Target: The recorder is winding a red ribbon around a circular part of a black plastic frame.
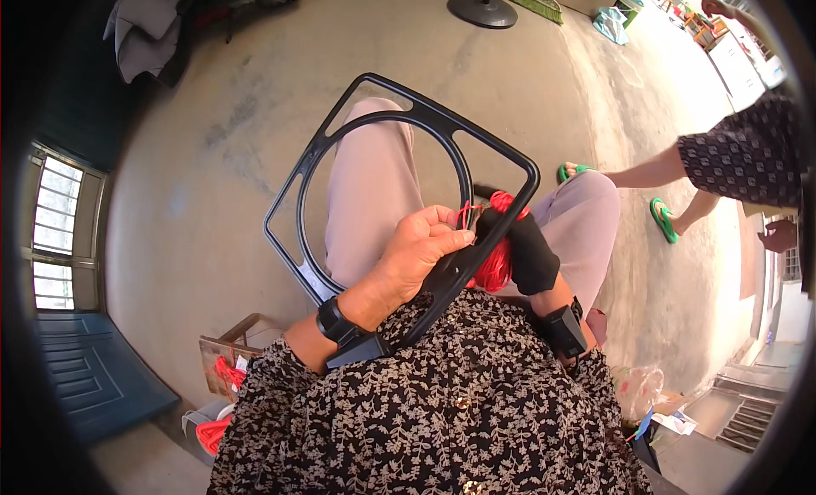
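A black squarish frame (438,116) with a round ring inside it rests tilted over my lap. My bare left hand (416,253) reaches across its near right side, thumb and forefinger pinched on a strand of red cord at the ring's edge. Beyond that side bar is my right hand (534,261), in a black glove and closed around a bundle of red cord (495,270). Loops of the cord show above and below the bar. The frame and cord partly hide the gloved fingers.
A person in green flip-flops (665,221) stands at the right. A wooden box (218,359) with red cord is on my left, and a clear plastic bag (637,389) on my right. Farther off are a round black stand base (483,12) and a green broom (537,6).
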Action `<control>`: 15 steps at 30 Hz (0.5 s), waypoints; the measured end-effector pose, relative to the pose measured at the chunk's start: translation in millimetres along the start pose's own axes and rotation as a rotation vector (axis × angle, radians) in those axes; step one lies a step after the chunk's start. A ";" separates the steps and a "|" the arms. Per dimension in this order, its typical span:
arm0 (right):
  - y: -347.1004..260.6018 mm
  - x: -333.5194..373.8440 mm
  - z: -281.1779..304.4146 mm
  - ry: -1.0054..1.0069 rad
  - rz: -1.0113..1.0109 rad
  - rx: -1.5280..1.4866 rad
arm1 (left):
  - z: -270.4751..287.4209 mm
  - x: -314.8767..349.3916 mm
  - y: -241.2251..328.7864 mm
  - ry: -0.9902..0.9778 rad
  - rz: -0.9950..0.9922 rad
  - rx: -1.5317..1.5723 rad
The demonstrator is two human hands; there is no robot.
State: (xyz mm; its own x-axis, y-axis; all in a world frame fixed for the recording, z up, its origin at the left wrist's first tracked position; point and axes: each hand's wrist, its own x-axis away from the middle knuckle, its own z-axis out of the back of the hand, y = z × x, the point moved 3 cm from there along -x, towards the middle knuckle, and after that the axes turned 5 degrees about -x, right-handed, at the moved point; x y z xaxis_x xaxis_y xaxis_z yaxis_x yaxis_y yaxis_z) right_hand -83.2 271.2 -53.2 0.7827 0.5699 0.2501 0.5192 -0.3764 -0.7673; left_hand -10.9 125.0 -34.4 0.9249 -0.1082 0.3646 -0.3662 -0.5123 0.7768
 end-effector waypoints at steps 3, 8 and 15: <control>18.5 -3.9 12.9 0.101 -0.125 -0.046 | 2.1 -0.2 -1.6 0.007 0.006 0.000; 4.8 19.5 23.0 0.093 -0.221 0.143 | 5.6 -0.5 0.9 0.022 -0.015 -0.011; 4.9 7.3 3.3 0.211 -0.075 -0.161 | 3.3 1.7 -0.4 0.015 0.035 -0.021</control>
State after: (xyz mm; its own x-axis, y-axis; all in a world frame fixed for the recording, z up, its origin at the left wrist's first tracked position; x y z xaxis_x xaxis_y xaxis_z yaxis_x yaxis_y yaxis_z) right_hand -76.1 275.9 -57.1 0.7855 0.4419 0.4333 0.6131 -0.4598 -0.6424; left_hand -8.8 122.1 -35.8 0.9099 -0.1134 0.3991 -0.4006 -0.4906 0.7738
